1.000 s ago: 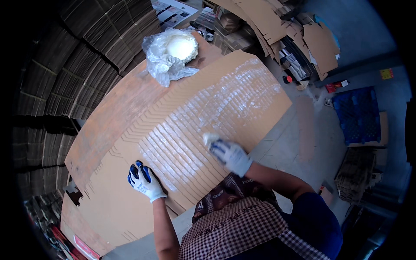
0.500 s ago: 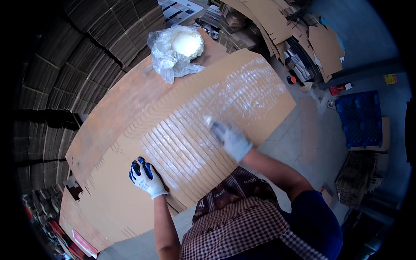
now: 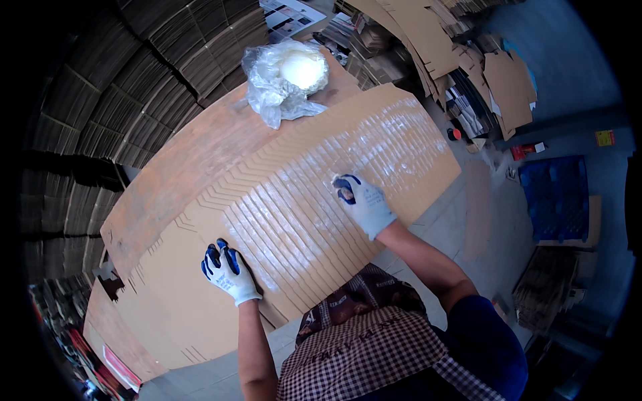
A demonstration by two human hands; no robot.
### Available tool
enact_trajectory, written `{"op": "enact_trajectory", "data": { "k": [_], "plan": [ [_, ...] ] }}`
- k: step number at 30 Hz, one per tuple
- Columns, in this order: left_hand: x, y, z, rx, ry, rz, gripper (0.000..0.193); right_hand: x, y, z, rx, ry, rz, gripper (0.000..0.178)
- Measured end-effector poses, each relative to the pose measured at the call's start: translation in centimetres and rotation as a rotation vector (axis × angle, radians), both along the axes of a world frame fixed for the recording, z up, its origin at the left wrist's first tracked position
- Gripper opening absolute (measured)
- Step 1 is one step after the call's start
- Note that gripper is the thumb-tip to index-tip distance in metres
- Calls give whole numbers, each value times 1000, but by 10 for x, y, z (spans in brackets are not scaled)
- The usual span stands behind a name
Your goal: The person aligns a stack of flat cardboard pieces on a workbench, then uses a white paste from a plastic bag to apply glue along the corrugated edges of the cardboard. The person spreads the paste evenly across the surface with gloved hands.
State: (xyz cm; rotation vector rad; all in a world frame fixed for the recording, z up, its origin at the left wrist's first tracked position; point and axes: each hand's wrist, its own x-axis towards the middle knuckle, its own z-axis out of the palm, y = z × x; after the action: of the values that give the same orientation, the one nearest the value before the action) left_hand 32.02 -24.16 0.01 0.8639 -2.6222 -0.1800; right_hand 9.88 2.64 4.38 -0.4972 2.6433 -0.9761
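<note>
Fanned cardboard sheets overlap in a long row of stepped edges, smeared with white paste. My left hand, in a white glove with blue fingers, lies on the cardboard at the left end of the smears, fingers apart and holding nothing. Over the right half of the smeared strip is my right hand, gloved likewise. Its fingers are curled around a small thing, of which only a whitish bit shows at the fingertips; I cannot make out its kind. Toward the far edge sits a white mass in a crumpled clear plastic bag.
The wooden table carries the sheets. Tied cardboard stacks rise on the left. More cut cardboard leans at the far right, and a blue pallet lies on the floor to the right.
My right hand has shifted slightly right and toward me, and its blur is gone. My left hand stays in place on the cardboard. The whole view has tilted a little.
</note>
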Motion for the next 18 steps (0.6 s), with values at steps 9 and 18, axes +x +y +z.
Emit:
{"op": "enact_trajectory", "data": {
  "k": [9,18],
  "plan": [
    [1,-1,-4,15,-9,11,35,-16,0,-9,-105,49,-62,35],
    [-3,-2,-2,5,6,15,35,-31,-6,-17,-40,102,-41,34]
  ]
}}
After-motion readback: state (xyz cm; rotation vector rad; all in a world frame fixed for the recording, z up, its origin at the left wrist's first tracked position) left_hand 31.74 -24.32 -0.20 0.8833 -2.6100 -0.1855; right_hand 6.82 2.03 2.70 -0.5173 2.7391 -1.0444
